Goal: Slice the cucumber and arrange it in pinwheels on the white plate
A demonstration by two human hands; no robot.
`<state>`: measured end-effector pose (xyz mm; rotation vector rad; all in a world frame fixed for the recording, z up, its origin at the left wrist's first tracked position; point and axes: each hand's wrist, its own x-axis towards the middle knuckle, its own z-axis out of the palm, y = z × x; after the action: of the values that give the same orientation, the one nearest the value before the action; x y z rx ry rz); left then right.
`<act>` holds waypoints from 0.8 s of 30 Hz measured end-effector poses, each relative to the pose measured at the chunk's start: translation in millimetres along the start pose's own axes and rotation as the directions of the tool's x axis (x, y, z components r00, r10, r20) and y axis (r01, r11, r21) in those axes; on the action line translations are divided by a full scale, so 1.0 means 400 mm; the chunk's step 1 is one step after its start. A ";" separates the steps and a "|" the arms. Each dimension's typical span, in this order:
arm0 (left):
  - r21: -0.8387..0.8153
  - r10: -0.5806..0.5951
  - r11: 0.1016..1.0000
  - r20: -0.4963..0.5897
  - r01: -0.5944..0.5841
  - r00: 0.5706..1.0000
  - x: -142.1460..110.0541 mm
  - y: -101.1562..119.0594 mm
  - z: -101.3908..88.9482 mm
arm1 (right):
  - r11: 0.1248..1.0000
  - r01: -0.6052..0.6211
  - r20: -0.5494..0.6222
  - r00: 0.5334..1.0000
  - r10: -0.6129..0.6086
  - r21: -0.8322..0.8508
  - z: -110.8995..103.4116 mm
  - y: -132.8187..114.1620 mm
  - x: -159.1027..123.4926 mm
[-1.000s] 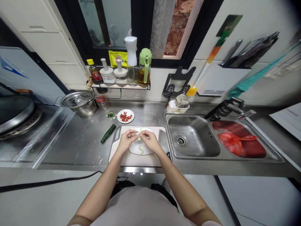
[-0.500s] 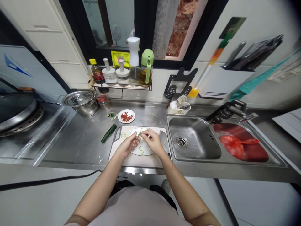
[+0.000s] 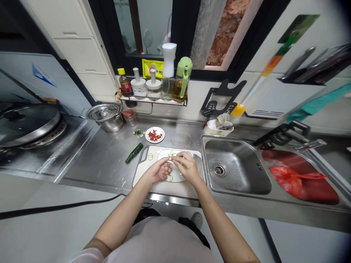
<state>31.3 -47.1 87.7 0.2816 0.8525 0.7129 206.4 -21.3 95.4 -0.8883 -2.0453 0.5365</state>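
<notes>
My left hand [image 3: 159,171] and my right hand [image 3: 188,166] meet at the fingertips over a white oval plate [image 3: 178,176]. Between the fingertips is a thin cucumber slice [image 3: 170,158], mostly covered by them. My right thumb and fingers pinch it, and my left thumb and forefinger close on its other side, the remaining left fingers curled. Other cucumber slices [image 3: 171,178] lie on the plate. The plate rests on a pale cutting board [image 3: 142,175], which also bears a few cucumber slices [image 3: 150,156] at its left. A wide knife blade [image 3: 196,159] lies at its right, partly hidden by my hand.
Left of the board lies a piece of cucumber [image 3: 134,153]. Behind it are cucumber scraps [image 3: 139,133] and a small plate of chopped red pieces [image 3: 155,140]. A sink [image 3: 238,168] adjoins on the right, with a red bag [image 3: 287,180] beyond. A lidded pot [image 3: 108,118] stands back left.
The view has swung left, so everything sits farther right in the picture. My fingertips have come closer together around the cucumber slice.
</notes>
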 end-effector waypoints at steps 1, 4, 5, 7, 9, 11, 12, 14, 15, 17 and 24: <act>0.006 0.007 1.000 0.005 -0.007 1.000 0.000 0.000 -0.001 | 1.000 0.009 0.006 1.000 -0.008 -0.011 0.000 0.001 0.000; 0.016 0.043 0.999 0.003 -0.043 0.999 0.002 0.002 -0.004 | 0.999 0.024 0.023 0.999 -0.024 -0.022 0.000 0.002 -0.003; 0.019 0.061 0.998 -0.002 -0.061 0.998 0.002 0.003 -0.006 | 0.999 0.025 0.026 0.999 -0.024 -0.022 0.001 0.002 -0.004; 0.034 0.106 0.994 -0.015 -0.105 0.994 0.001 0.006 -0.008 | 1.000 0.018 0.022 1.000 -0.017 -0.020 0.003 0.001 -0.006; 0.066 0.157 0.986 -0.027 -0.155 0.987 -0.003 0.009 -0.010 | 1.000 0.003 0.012 1.000 -0.003 -0.019 0.005 0.000 -0.007; 0.115 0.202 0.974 -0.037 -0.197 0.979 -0.008 0.011 -0.010 | 1.000 -0.010 0.004 1.000 0.010 -0.018 0.007 -0.002 -0.008; 0.143 0.220 0.967 -0.041 -0.212 0.975 -0.011 0.012 -0.010 | 1.000 -0.012 0.004 1.000 0.012 -0.016 0.008 -0.003 -0.009; 0.204 0.258 0.949 -0.055 -0.242 0.965 -0.016 0.015 -0.008 | 1.000 -0.011 0.007 1.000 0.011 -0.013 0.008 -0.004 -0.009; 0.237 0.280 0.937 -0.060 -0.258 0.958 -0.017 0.016 -0.006 | 1.000 -0.011 0.009 1.000 0.011 -0.013 0.008 -0.005 -0.009; 0.310 0.332 0.904 -0.071 -0.295 0.941 -0.019 0.019 -0.003 | 1.000 -0.008 0.015 1.000 0.008 -0.013 0.007 -0.006 -0.009; 0.513 0.445 0.784 -0.071 -0.350 0.893 -0.028 0.025 0.009 | 0.998 0.044 0.062 0.997 -0.040 -0.054 -0.004 -0.013 -0.004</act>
<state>24.5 -46.8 101.6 0.8875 1.1714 0.9225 206.2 -25.7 98.8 -0.8692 -2.1384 0.4910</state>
